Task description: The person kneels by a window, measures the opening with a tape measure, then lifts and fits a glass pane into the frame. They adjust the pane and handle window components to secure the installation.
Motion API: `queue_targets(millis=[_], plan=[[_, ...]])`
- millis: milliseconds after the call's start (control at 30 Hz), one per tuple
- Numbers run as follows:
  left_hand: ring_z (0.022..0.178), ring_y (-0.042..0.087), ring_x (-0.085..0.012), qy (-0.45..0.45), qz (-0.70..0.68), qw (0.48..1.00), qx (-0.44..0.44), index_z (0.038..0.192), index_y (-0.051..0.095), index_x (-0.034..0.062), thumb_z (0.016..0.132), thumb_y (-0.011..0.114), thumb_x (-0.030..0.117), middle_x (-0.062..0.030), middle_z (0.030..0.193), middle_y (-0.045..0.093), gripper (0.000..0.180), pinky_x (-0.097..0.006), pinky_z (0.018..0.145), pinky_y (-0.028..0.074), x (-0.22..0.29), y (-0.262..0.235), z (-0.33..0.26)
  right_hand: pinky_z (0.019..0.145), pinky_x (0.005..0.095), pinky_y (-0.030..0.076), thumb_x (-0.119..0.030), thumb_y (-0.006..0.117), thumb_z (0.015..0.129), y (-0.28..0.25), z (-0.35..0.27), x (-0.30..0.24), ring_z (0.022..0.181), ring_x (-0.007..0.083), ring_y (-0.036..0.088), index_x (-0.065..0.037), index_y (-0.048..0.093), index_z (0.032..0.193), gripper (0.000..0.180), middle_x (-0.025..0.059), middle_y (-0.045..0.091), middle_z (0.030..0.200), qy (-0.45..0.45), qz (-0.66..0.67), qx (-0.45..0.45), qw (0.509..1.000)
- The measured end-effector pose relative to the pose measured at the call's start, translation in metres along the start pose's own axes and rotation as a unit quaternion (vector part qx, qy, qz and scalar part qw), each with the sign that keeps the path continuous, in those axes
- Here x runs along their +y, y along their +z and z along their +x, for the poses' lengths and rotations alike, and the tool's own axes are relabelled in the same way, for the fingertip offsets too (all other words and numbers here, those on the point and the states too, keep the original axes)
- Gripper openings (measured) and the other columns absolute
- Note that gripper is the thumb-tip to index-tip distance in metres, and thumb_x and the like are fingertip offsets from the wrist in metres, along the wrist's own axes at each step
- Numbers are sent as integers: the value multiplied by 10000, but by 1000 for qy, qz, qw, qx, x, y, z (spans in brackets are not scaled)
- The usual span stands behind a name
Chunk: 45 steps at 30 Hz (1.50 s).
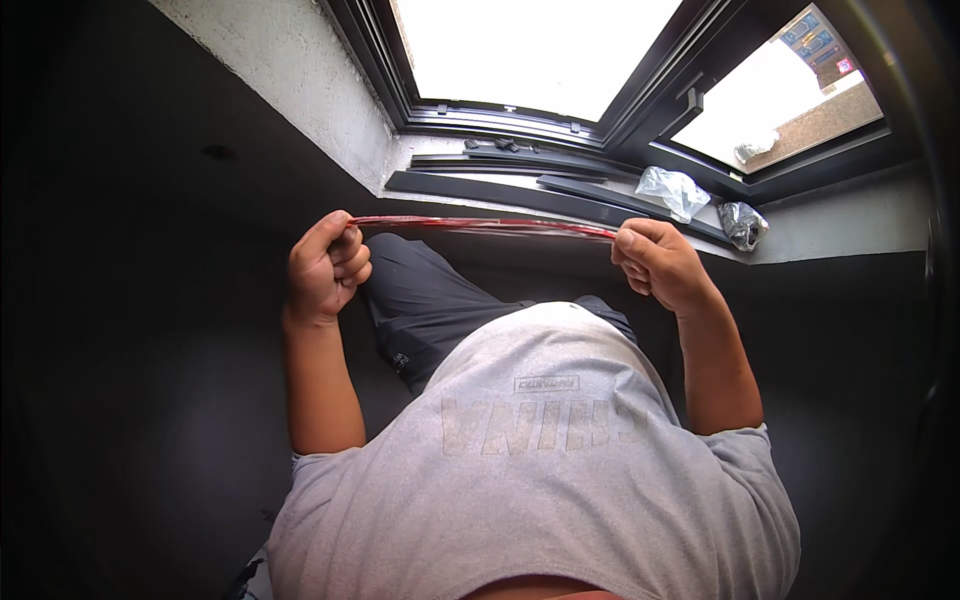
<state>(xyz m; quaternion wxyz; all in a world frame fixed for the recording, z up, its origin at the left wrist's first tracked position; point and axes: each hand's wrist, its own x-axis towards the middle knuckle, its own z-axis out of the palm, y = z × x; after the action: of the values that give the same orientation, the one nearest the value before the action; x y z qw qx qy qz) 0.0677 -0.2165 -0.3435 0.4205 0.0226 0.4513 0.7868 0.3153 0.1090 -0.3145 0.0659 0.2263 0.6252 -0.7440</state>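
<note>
- as i watch from afar, the thin red strip (480,224) spans the upper middle of the frame, nearly level, between both hands.
- left of centre, i see the left hand (325,270) pinching the strip's left end, fingers curled.
- right of centre, the right hand (665,262) pinches the other end, thumb against curled fingers.
- just above the strip runs the window sill (840,215), dark profiles (500,193) along its edge.
- below it, i see a gap down to the grey shirt (560,500), lower centre, with dark trousers (430,300) beneath the strip.
</note>
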Motion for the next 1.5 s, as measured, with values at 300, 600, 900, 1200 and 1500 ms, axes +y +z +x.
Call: queue_targets(millis=[300, 600, 900, 1200, 1500], plan=[[600, 564, -143, 9, 82, 996, -13, 929, 631, 13, 950, 511, 131, -37, 678, 579, 170, -268, 565, 463, -35, 2, 13, 437, 256, 388, -257, 498, 983, -5, 17, 1, 500, 106, 421, -65, 553, 793, 276, -14, 406, 590, -20, 276, 120, 953], [543, 473, -58, -118, 320, 934, -103, 890, 659, -12, 899, 595, 109, -6, 645, 551, 137, -200, 496, 380, -98, 18, 10, 1115, 481, 297, -254, 375, 1025, -6, 23, -7, 1290, 308, 473, -32, 650, 1084, 358, 200, 539, 1328, -274, 443, -182, 834], [490, 407, -44, -58, 162, 974, -147, 862, 653, -30, 878, 603, 126, 2, 606, 515, 164, -194, 459, 312, -58, 11, -14, 923, 374, 451, 10, 578, 755, -16, 19, -8, 1019, 342, 587, 4, 676, 1024, 286, 199, 625, 1050, -310, -540, 296, 724], [620, 510, -66, -33, 341, 938, -55, 916, 705, 16, 876, 606, 136, -2, 712, 604, 161, -223, 563, 417, -59, -19, 23, 1079, 575, 324, -178, 519, 942, 29, 4, -16, 1385, 398, 300, 76, 640, 788, 321, 253, 284, 1491, -182, 226, -275, 917], [635, 503, -68, -60, 225, 950, -208, 921, 687, -8, 885, 605, 151, -7, 706, 581, 182, -225, 592, 407, -92, 11, -6, 988, 363, 428, 22, 506, 783, -9, 39, -3, 1078, 299, 609, 67, 566, 1203, 427, 192, 641, 1110, -292, -494, 262, 776]])
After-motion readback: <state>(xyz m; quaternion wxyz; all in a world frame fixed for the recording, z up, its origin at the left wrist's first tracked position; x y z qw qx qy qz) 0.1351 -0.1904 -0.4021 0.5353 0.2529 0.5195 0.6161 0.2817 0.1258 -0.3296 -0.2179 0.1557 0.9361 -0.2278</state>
